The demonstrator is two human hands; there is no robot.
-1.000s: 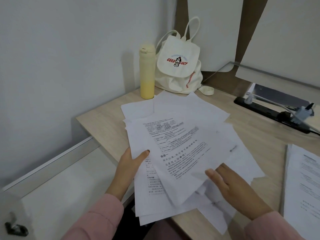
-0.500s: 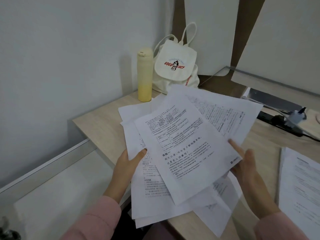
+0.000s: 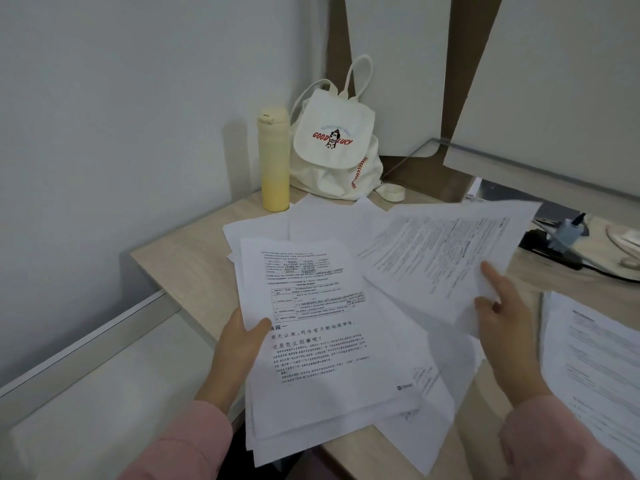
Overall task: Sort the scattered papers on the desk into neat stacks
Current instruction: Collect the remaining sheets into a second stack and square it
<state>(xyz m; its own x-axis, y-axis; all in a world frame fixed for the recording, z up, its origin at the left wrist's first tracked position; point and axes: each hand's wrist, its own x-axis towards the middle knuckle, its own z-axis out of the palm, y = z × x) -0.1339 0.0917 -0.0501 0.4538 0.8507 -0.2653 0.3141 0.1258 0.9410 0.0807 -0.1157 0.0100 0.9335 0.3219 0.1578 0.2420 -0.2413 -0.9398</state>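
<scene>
Papers, thin printed sheets, fanned, pinched in left grip; right grip pinches one raised sheet.

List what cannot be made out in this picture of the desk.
All in the head view:
Lifted white printed sheet in the right hand: motion blur makes its text unreadable.
Loose pile of white papers: the top page hides the lower sheets; their count is unclear.
Left hand: fingers hidden beneath that pile.
White printed stack: cut off by the right edge.
Black power strip: partly behind the lifted sheet.
</scene>
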